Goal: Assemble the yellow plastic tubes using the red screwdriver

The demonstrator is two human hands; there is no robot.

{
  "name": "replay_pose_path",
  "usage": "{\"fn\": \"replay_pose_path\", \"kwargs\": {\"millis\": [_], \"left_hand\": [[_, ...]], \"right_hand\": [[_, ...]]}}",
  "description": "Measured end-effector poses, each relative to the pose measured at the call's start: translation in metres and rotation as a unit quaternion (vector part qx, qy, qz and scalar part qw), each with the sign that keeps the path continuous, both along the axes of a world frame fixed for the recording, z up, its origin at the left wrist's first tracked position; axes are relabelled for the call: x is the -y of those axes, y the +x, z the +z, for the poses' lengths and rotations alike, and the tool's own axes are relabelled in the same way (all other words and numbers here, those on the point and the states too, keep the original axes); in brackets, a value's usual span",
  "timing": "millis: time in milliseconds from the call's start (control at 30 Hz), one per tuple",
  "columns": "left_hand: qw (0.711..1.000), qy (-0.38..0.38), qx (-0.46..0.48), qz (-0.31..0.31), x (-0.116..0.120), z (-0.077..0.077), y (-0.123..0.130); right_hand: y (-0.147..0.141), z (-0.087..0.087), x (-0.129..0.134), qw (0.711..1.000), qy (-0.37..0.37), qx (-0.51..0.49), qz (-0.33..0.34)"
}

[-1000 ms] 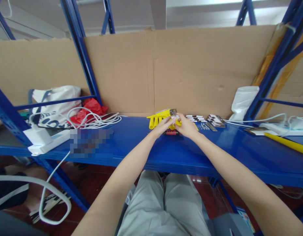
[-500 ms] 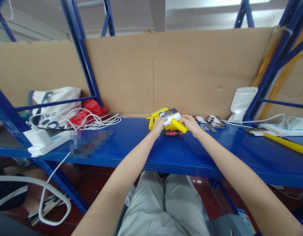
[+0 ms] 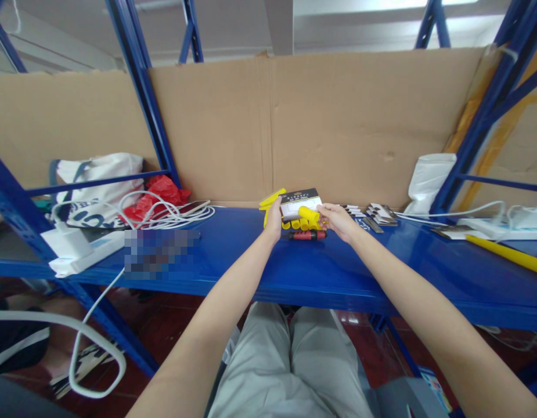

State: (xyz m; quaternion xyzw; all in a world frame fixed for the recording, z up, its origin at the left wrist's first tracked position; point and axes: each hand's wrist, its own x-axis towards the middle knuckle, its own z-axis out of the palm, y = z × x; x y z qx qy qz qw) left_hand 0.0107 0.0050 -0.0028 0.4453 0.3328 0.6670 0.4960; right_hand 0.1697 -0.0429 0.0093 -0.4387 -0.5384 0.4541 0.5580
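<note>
Over the back middle of the blue shelf, I hold a yellow-handled tool (image 3: 309,213) whose flat head is covered by a black-and-white printed card (image 3: 299,198). My left hand (image 3: 273,222) is closed on the left edge of the card. On the other side, the fingers of my right hand (image 3: 337,220) pinch the card's right edge beside the yellow handle. Several more yellow-handled tools (image 3: 272,199) lie behind and beneath, partly hidden by the card and my hands. A red-and-black screwdriver-like tool (image 3: 309,235) rests just in front of them.
Right of my hands lie small printed cards (image 3: 381,215) and dark flat pieces (image 3: 373,225). Further right are a white pouch (image 3: 431,180) and a long yellow bar (image 3: 507,254). White cables (image 3: 176,216), a red plastic bag (image 3: 164,191) and a power strip (image 3: 94,255) occupy the left.
The card-covered tool has turned so that its card lies more level and its handle points toward me. My left hand has shifted slightly left and up along the card's edge.
</note>
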Motion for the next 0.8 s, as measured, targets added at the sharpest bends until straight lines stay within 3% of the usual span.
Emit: {"fn": "replay_pose_path", "kwargs": {"millis": [133, 367, 567, 700, 800], "left_hand": [[0.999, -0.041, 0.025, 0.001, 0.001, 0.002, -0.007], [0.991, -0.046, 0.009, 0.129, -0.008, 0.002, -0.023], [0.985, -0.04, -0.017, 0.169, -0.013, -0.002, -0.021], [0.99, -0.058, -0.021, 0.128, -0.005, 0.001, -0.016], [0.991, -0.078, -0.031, 0.105, 0.002, 0.003, -0.013]], "right_hand": [[0.001, 0.0, 0.001, 1.0, 0.018, 0.002, 0.016], [0.004, 0.006, 0.002, 0.999, 0.008, -0.037, -0.035], [0.018, 0.01, -0.004, 0.983, 0.017, -0.092, -0.159], [0.042, 0.013, -0.01, 0.963, 0.003, -0.114, -0.246], [0.064, 0.015, -0.014, 0.931, -0.022, -0.13, -0.341]]}}
